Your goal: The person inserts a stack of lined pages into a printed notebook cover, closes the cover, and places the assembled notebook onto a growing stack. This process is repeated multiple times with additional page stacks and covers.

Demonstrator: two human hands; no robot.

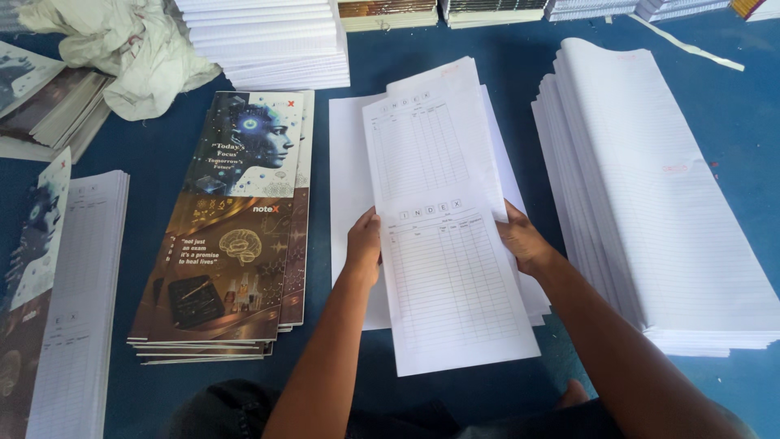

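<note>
A long white sheet printed with two ruled tables (443, 236) lies tilted on top of a small pile of white sheets (349, 179) on the blue floor. My left hand (363, 246) grips its left edge with the thumb on top. On the sheet's right edge, my right hand (524, 241) holds it with fingers curled under. Both hands sit at about the sheet's middle.
A stack of printed notebook covers (236, 228) lies left of the pile. A thick stack of ruled white paper (650, 203) lies to the right. More paper stacks (268, 41) line the back, a crumpled cloth (122, 49) lies at the back left, and collated sheets (73, 301) lie far left.
</note>
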